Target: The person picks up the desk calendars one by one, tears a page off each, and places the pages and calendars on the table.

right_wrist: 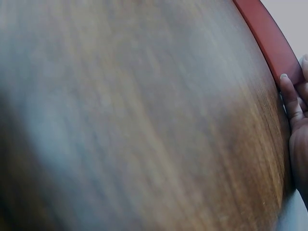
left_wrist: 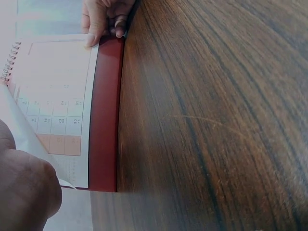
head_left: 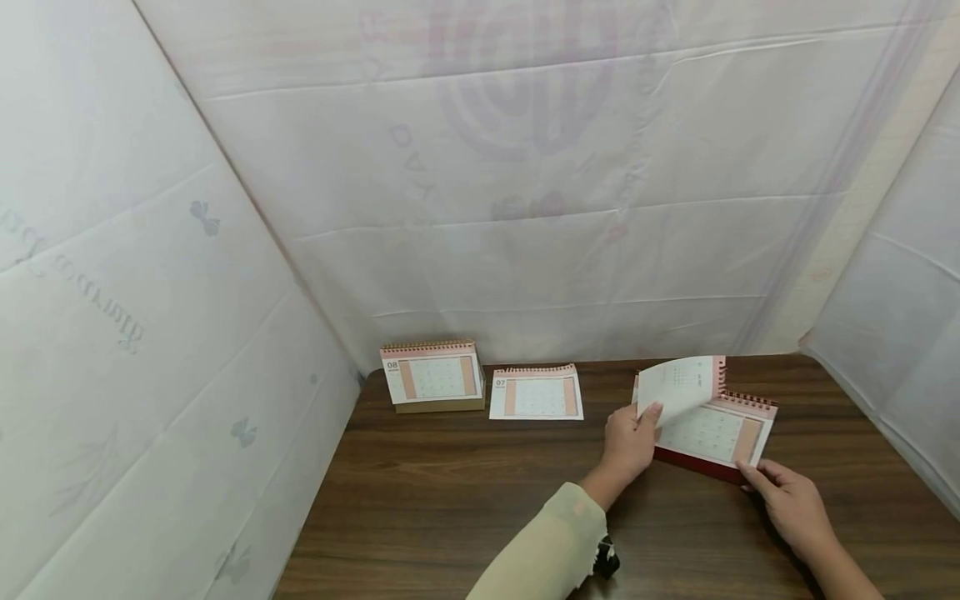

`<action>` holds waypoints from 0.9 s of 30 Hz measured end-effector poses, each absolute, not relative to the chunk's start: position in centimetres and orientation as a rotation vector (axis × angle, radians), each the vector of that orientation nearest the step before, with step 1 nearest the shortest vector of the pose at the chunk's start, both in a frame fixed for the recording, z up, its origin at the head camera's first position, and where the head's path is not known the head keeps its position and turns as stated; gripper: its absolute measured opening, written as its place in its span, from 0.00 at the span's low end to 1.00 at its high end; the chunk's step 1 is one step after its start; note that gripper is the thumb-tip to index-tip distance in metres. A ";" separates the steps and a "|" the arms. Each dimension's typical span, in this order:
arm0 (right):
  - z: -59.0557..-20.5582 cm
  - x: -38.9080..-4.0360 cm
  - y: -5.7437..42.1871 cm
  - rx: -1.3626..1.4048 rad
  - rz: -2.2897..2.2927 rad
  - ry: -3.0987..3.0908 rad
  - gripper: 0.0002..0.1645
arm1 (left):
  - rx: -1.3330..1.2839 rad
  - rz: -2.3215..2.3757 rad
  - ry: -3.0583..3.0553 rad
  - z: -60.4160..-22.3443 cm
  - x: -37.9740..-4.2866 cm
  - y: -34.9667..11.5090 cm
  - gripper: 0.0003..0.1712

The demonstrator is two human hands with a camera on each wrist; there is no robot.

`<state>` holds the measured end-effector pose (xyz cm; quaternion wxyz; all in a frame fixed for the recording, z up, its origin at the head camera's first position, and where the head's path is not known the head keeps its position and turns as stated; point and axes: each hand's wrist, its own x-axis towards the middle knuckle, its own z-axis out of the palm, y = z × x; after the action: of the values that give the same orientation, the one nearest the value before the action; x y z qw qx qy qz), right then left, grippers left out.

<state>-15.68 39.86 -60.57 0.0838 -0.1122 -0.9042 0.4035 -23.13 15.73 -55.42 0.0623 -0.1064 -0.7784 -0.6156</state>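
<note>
A desk calendar (head_left: 708, 433) with a dark red base (left_wrist: 107, 110) stands at the right of the table. My left hand (head_left: 630, 440) pinches one of its pages (head_left: 675, 387), which is raised and curled, its right end lifted off the spiral binding (head_left: 750, 402). At the calendar's lower right corner, my right hand (head_left: 791, 504) grips the edge, thumb on the front page. The right wrist view shows fingers of that hand (right_wrist: 299, 130) against the red base. How far the raised page is still attached at its left end is hidden.
On a wooden table (head_left: 442, 500), a second calendar (head_left: 435, 379) marked 08 stands at the back left. Beside it lies a loose calendar sheet (head_left: 543, 396) marked 07, with a ragged top edge. White sheeting (head_left: 525, 258) walls the back and sides.
</note>
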 end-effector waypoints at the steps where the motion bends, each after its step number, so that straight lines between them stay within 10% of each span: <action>1: -60.6 -15.7 39.8 -0.335 1.207 -2.696 0.30 | -0.318 -1.872 -2.352 -55.4 -23.1 15.7 0.22; 27: -60.7 -15.6 39.9 -0.318 1.213 -2.697 0.29 | 0.106 -2.514 -2.019 -54.9 -23.1 16.6 0.20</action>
<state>-15.56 39.91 -60.66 0.0838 -0.1064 -0.9036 0.4065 -23.11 16.57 -54.86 -0.0421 0.0327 -0.6252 -0.7787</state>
